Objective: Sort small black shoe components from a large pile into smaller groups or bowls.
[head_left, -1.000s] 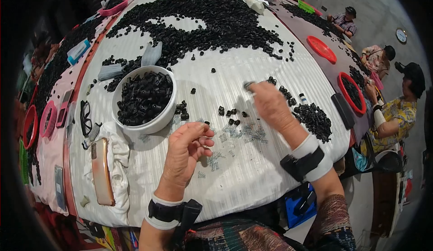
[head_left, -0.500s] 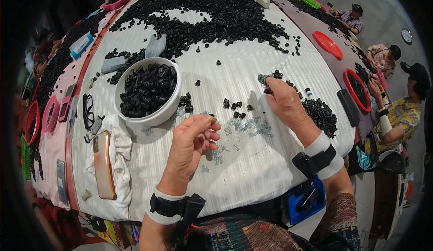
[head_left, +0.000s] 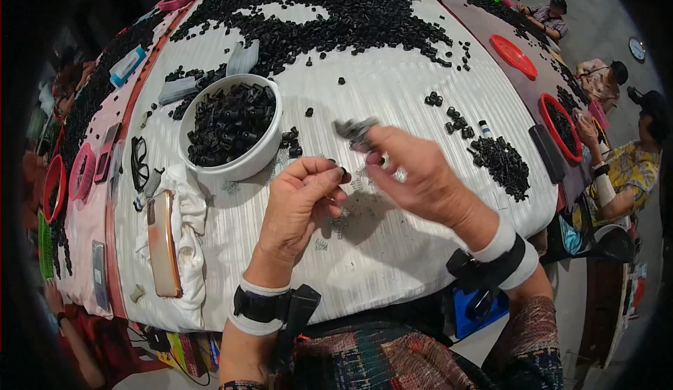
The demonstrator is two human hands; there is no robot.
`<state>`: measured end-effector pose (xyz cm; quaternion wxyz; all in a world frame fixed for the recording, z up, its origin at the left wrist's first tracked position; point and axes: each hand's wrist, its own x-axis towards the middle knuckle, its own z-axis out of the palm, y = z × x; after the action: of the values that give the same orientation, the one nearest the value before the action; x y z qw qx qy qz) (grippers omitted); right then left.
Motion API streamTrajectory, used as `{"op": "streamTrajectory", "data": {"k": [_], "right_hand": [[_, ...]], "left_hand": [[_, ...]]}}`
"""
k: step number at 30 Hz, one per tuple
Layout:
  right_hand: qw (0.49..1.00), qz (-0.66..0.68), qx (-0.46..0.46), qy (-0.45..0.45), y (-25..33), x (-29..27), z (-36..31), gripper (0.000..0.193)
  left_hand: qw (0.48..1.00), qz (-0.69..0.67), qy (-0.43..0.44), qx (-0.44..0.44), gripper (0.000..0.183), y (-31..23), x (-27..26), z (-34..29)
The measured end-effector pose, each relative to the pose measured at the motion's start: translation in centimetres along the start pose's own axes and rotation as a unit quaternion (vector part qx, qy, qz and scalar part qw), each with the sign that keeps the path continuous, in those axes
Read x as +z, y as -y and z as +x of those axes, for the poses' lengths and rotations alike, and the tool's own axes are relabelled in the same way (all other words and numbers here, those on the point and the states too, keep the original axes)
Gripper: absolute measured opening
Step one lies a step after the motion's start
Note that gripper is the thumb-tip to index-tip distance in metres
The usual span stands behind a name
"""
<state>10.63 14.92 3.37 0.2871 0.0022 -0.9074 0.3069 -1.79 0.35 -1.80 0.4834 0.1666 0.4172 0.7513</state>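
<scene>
Over the table (head_left: 399, 267), the left hand (head_left: 298, 200) is pinching a small black part (head_left: 344, 173) at its fingertips, just left of the right hand (head_left: 420, 176), whose fingers are bearing a blurred grey item (head_left: 354, 133), gripped or worn I cannot tell, the part's long axis not showing.

We're in a workshop: blk plastic parts (head_left: 336, 15) lie heaped across our white-clothed tbl (head_left: 392, 264), similar ones fill a white plastic bowl (head_left: 242, 172), & co-workers (head_left: 618, 186) line the next tbl (head_left: 533, 95) on our R w/ a red plastic basket (head_left: 572, 157); rnd clock (head_left: 636, 48) on grey wall (head_left: 592, 29).
</scene>
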Motion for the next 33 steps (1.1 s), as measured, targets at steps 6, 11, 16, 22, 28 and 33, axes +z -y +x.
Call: {"op": "streamTrajectory", "data": {"k": [6, 11, 16, 22, 28, 33], "right_hand": [[0.988, -0.143, 0.040, 0.048, -3.5, 0.0, -2.5, 0.020], [0.982, -0.156, 0.021, 0.106, -2.1, 0.3, -4.4, 0.017], [0.973, -0.181, 0.058, 0.130, -1.2, -0.8, -4.8, 0.019], [0.980, -0.174, 0.024, 0.087, -1.0, -0.7, -3.9, 0.019], [0.979, -0.176, 0.009, 0.099, -0.9, 0.1, -3.6, 0.019], [0.983, -0.156, 0.047, 0.082, -0.3, -2.1, -4.0, 0.018]], "left_hand": [[0.999, 0.015, -0.035, -0.001, 0.020, -0.5, 0.6, 0.0], [0.999, 0.004, -0.049, -0.001, 0.024, -0.4, 0.5, 0.1], [0.998, 0.006, -0.065, 0.018, 0.024, 0.0, 0.1, 0.1], [0.998, 0.014, -0.067, -0.011, 0.020, -0.4, 0.6, 0.0], [0.998, 0.003, -0.066, -0.009, 0.015, -0.4, 0.6, -0.1], [0.998, 0.003, -0.058, -0.010, 0.015, -0.2, 0.5, 0.1]]}}
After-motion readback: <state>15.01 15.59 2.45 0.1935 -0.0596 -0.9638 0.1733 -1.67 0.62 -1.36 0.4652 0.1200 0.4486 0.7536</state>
